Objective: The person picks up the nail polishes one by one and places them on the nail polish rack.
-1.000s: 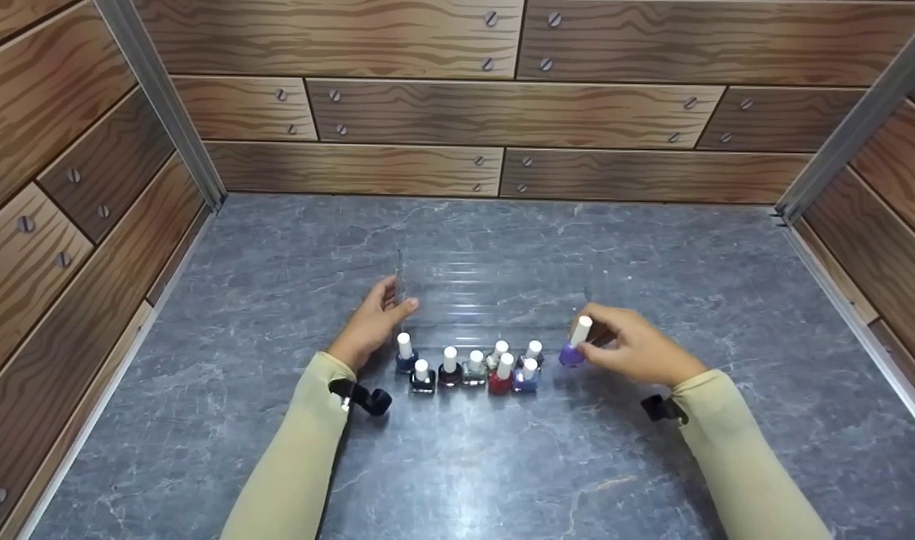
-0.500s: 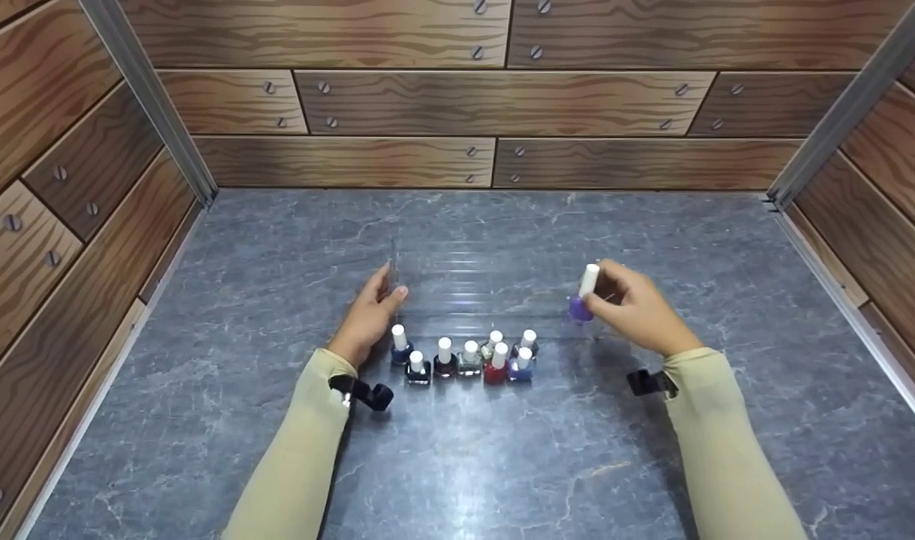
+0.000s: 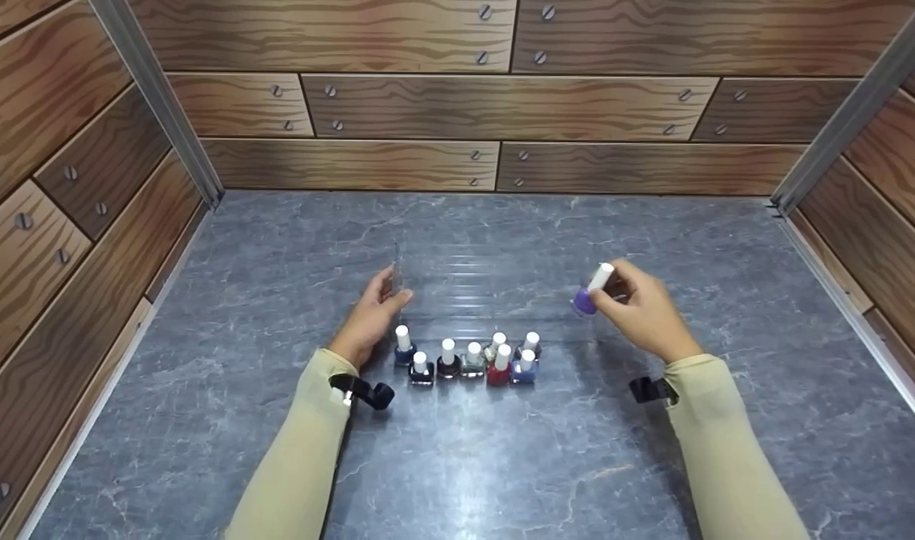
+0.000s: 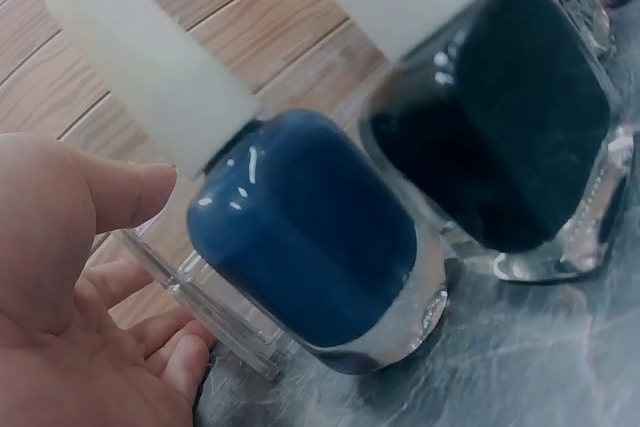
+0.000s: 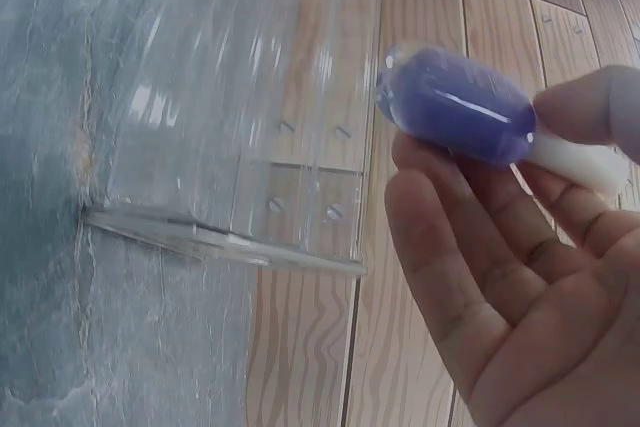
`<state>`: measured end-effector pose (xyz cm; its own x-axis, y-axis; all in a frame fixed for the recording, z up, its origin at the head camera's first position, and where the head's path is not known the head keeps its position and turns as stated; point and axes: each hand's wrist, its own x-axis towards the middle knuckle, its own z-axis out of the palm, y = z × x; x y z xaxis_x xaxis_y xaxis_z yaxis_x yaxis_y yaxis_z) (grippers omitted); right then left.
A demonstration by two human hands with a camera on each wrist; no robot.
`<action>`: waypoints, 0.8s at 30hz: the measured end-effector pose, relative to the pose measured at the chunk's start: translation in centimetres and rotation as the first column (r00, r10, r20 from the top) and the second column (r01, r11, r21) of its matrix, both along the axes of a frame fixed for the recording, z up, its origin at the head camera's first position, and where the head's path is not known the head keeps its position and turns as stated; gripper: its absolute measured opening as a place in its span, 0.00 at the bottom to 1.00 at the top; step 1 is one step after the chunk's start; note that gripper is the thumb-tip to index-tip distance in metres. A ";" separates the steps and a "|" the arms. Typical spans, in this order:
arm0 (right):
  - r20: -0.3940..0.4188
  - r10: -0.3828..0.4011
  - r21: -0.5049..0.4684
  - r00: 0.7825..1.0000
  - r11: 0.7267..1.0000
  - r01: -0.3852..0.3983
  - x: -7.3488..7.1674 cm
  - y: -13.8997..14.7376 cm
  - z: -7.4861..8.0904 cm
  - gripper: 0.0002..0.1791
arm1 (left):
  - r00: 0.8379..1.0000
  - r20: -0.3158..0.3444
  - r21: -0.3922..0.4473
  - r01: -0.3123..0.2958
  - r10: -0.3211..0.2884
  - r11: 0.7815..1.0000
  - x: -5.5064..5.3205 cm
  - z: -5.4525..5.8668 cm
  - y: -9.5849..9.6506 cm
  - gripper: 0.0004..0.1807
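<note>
Purple bottle [image 3: 585, 301] — pinched in your right hand [image 3: 645, 315] near the rack's [image 3: 466, 285] right end — your left hand [image 3: 369, 319] grips the left.

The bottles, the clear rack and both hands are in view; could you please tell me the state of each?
Purple bottle: capped, tilted, held off the table.
Dark blue bottle: capped, upright on the table.
Red bottle: capped, upright.
Light blue bottle: capped, upright.
Other five bottles: capped, upright.
Clear rack: resting on the table.
Left hand: gripping the clear rack's left end.
Right hand: holding the purple bottle.
</note>
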<state>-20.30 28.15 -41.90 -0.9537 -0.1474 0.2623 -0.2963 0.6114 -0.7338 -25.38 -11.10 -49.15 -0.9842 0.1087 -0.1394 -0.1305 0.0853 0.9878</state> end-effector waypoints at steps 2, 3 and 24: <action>-0.012 -0.024 -0.007 1.000 1.000 0.024 0.0 -0.1 0.0 0.07 | 1.000 0.002 -0.004 0.002 -0.002 1.000 0.0 0.0 0.0 0.39; -0.019 -0.040 -0.017 0.999 0.999 0.039 0.0 -0.1 0.0 0.07 | 1.000 0.001 -0.001 0.005 -0.005 1.000 0.0 0.0 0.0 0.39; -0.178 -0.284 -0.156 0.942 0.954 0.258 -0.6 0.3 -0.2 0.09 | 1.000 -0.006 0.033 0.029 -0.029 0.999 -0.3 -0.1 -0.4 0.39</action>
<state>-20.91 28.47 -42.12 -0.8804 0.1566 0.4476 -0.2787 0.5926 -0.7557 -25.67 -11.51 -49.28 -0.9813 0.1415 -0.1302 -0.1233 0.0564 0.9908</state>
